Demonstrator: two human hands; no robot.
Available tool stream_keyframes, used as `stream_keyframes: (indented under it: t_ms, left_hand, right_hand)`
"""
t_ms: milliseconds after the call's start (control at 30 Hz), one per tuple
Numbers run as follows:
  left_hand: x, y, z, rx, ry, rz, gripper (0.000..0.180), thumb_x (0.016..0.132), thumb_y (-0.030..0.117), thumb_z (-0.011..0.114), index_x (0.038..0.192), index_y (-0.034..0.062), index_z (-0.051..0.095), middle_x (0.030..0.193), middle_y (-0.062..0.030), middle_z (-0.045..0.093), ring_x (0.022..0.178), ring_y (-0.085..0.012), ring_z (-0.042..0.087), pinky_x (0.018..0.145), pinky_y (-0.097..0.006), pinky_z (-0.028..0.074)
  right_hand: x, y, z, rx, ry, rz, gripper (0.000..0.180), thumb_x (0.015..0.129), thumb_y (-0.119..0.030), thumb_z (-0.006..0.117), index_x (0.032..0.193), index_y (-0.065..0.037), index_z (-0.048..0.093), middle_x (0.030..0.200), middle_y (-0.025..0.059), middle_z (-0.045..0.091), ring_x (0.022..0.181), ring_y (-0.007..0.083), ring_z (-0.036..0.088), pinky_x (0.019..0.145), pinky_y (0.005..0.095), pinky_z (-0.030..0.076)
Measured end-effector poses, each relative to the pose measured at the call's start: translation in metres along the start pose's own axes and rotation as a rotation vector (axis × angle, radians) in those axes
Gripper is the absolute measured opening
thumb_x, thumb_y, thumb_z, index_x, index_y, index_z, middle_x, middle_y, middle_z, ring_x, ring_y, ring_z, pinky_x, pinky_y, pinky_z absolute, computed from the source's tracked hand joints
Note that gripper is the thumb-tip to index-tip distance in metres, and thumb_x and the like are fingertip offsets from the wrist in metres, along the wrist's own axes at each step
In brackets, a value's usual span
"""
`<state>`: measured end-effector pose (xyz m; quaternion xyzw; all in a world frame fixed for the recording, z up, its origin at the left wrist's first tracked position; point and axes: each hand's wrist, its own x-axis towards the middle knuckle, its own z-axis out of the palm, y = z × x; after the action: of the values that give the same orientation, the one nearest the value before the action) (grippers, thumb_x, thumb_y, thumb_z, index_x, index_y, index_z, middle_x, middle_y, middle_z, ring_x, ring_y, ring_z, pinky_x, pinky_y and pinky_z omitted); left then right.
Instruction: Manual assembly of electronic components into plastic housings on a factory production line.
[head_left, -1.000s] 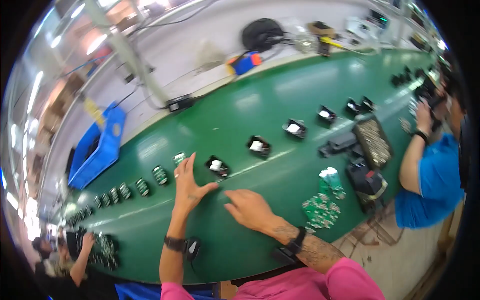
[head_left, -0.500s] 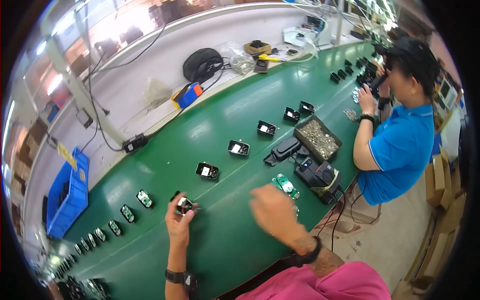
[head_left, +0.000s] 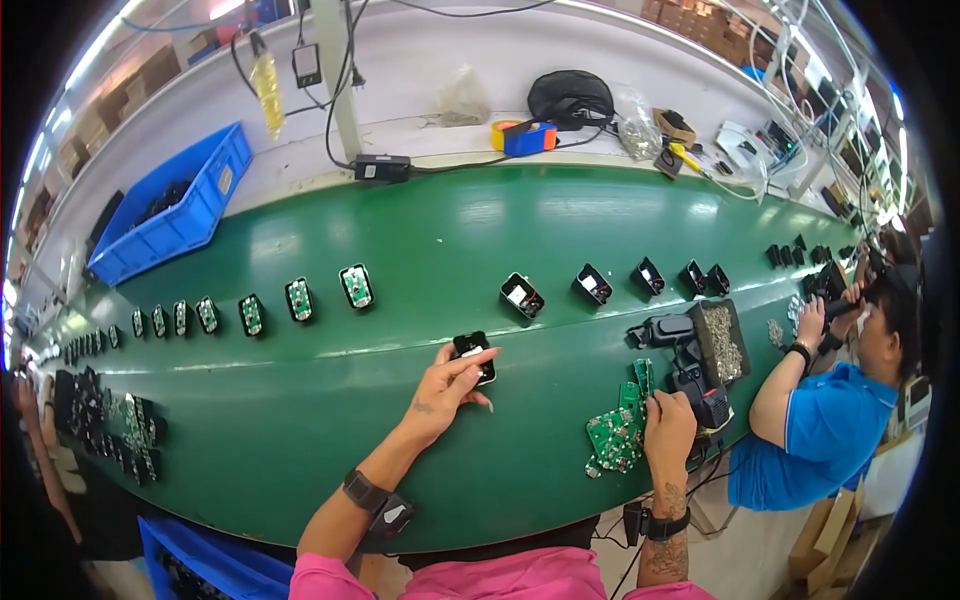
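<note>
the left hand (head_left: 438, 396) clamps thumb and fingers on a black housing (head_left: 470, 341) over the middle of the green table (head_left: 300, 425), probably to steady it, while the right hand (head_left: 669, 432) is at the green circuit boards (head_left: 614, 438), its fingers' grip impossible to tell.

Pretty bright in there tbh. Strip lights (head_left: 97, 47) run along the upper left rim, more glow at far right, and the glossy green bench (head_left: 420, 465) throws back pale smeary glare below the wall (head_left: 415, 75). Shadows look soft. The left hand (head_left: 445, 392) and right hand (head_left: 670, 428) are decently sharp, but the far left goes mushy. Fisheye bends the bench's long edges hard, corners just black.
</note>
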<state>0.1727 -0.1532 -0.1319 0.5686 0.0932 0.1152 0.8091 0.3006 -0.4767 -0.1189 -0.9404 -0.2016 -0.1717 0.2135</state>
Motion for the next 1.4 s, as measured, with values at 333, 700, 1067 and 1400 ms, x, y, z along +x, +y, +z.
stream_keyframes:
  t_ms: [333,700,1067,1400]
  left_hand:
    - [-0.002,-0.003,0.004,0.199,0.023,0.055,0.024,0.097,0.020,0.059,0.091,0.0001,0.071,0.118,-0.0072,0.043,0.060,-0.0082,0.053,0.050,-0.024,0.044]
    - [-0.002,-0.015,0.012,0.346,-0.038,0.249,0.012,0.093,0.005,0.056,0.098,0.0011,0.067,0.130,-0.0018,0.041,0.070,-0.0051,0.050,0.059,-0.022,0.041]
    - [-0.002,-0.010,0.007,0.400,-0.046,0.204,0.016,0.089,0.004,0.063,0.103,0.0061,0.070,0.133,-0.0105,0.042,0.110,-0.0218,0.054,0.089,-0.034,0.050]
    - [-0.002,-0.003,0.016,-0.016,0.034,0.098,0.076,0.078,-0.010,0.071,0.145,0.0028,0.036,0.143,-0.0128,0.042,0.121,-0.0196,0.052,0.095,-0.031,0.052]
  right_hand:
    - [0.014,-0.018,0.009,0.281,0.273,0.048,0.014,0.093,-0.009,0.056,0.090,0.004,0.059,0.074,0.0092,0.055,0.068,0.0223,0.056,0.062,0.0367,0.044]
    - [0.008,-0.157,0.020,1.101,-0.532,0.148,0.017,0.101,-0.014,0.049,0.091,-0.001,0.054,0.068,-0.0013,0.052,0.054,0.0050,0.047,0.046,0.0210,0.036]
    - [0.014,-0.147,0.043,1.077,-0.564,0.199,0.018,0.099,-0.012,0.051,0.086,-0.002,0.054,0.065,-0.0017,0.050,0.050,0.0050,0.044,0.043,0.0213,0.033]
    - [0.022,-0.158,0.051,0.761,-0.450,0.016,0.019,0.096,-0.014,0.055,0.088,0.003,0.058,0.065,0.0059,0.056,0.057,0.0129,0.052,0.054,0.0308,0.042]
